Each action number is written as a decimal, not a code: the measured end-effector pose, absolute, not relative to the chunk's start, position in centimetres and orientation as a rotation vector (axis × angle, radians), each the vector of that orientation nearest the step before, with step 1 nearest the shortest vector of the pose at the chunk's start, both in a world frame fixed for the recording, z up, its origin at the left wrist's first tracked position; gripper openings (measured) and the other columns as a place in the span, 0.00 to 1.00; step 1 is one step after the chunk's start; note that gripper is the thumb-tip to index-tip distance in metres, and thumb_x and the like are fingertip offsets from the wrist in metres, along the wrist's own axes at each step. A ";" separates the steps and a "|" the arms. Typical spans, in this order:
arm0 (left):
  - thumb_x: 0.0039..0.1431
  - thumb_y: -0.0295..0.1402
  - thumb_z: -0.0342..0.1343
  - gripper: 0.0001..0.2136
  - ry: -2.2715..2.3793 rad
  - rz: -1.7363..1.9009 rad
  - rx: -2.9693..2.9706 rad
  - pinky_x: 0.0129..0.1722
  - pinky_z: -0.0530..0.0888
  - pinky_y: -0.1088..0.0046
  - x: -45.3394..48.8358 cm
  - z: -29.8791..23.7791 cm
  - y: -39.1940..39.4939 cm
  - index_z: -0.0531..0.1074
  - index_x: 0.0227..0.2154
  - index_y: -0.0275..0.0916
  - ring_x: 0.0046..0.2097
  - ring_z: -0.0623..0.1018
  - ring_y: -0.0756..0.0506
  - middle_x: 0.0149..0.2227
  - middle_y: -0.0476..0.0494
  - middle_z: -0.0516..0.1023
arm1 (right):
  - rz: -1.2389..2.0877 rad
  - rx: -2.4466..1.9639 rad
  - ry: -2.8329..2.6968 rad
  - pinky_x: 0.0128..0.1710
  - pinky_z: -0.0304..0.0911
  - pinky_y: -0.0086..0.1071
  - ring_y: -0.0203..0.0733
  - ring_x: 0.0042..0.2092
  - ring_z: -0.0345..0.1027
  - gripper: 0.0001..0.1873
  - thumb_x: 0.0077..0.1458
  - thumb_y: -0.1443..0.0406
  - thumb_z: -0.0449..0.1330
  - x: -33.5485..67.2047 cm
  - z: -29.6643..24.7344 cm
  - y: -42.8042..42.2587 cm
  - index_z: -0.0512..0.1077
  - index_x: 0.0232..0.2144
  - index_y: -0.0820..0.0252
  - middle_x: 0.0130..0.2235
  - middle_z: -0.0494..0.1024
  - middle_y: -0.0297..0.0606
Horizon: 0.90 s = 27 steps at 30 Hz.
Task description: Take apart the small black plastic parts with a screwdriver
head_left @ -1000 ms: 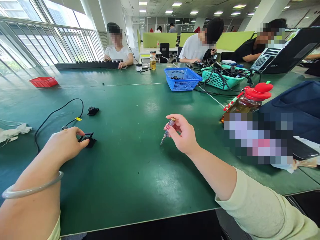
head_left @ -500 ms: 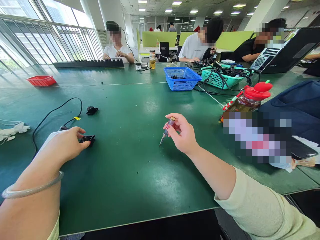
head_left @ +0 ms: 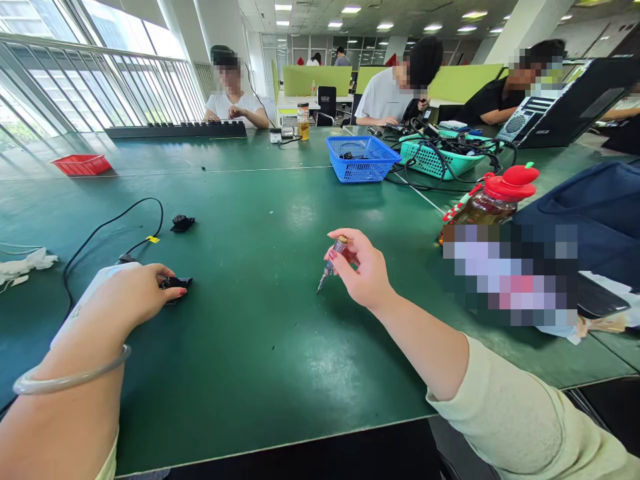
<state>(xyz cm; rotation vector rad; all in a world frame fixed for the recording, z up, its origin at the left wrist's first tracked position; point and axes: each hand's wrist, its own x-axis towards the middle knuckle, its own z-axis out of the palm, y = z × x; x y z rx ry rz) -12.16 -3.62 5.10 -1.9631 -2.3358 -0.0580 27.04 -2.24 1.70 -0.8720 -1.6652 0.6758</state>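
My left hand point(head_left: 133, 293) pinches a small black part point(head_left: 176, 284) that rests on the green table point(head_left: 260, 333), thumb and fingers closed on it. A white device point(head_left: 87, 300) lies just behind that hand, joined to a black cable point(head_left: 107, 227). My right hand point(head_left: 363, 270) is raised a little above the table and grips a small screwdriver point(head_left: 330, 263) with a clear handle, its tip pointing down and left. A second small black part point(head_left: 183, 223) lies farther back on the left.
A blue basket point(head_left: 363, 158) and a teal basket point(head_left: 440, 157) full of cables stand at the back right. A red-capped bottle point(head_left: 493, 197) and a dark blue bag point(head_left: 590, 213) sit at the right. A red tray point(head_left: 80, 164) is far left. Other people sit along the far edge.
My left hand has drawn the small black part slightly toward me and lower on the table, uncovering the white device behind it. My right hand with the screwdriver has barely moved.
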 end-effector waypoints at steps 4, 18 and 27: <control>0.64 0.39 0.52 0.15 -2.162 -0.088 -2.165 0.47 0.73 0.60 -6.3 5.7 -4.4 0.76 0.49 0.40 0.47 0.79 0.36 0.47 0.42 0.83 | 0.672 -0.868 -1.671 0.32 0.70 0.33 0.36 0.31 0.72 0.13 0.61 0.62 0.58 27.0 1.7 -2.3 0.68 0.48 0.53 0.31 0.76 0.31; 0.59 0.29 0.61 0.25 -1.829 -0.735 -2.884 0.54 0.75 0.56 7.4 1.9 -6.1 0.66 0.59 0.42 0.51 0.77 0.39 0.48 0.42 0.80 | 0.538 -0.945 -1.707 0.26 0.56 0.30 0.32 0.24 0.56 0.16 0.60 0.58 0.60 26.6 3.0 -2.8 0.65 0.24 0.57 0.22 0.64 0.28; 0.56 0.33 0.66 0.25 -1.925 -0.795 -2.929 0.57 0.73 0.55 7.3 1.1 -5.7 0.69 0.56 0.43 0.53 0.76 0.39 0.49 0.44 0.81 | 0.602 -0.797 -1.478 0.21 0.51 0.28 0.30 0.21 0.53 0.12 0.60 0.58 0.59 26.9 2.9 -2.8 0.64 0.27 0.55 0.21 0.63 0.25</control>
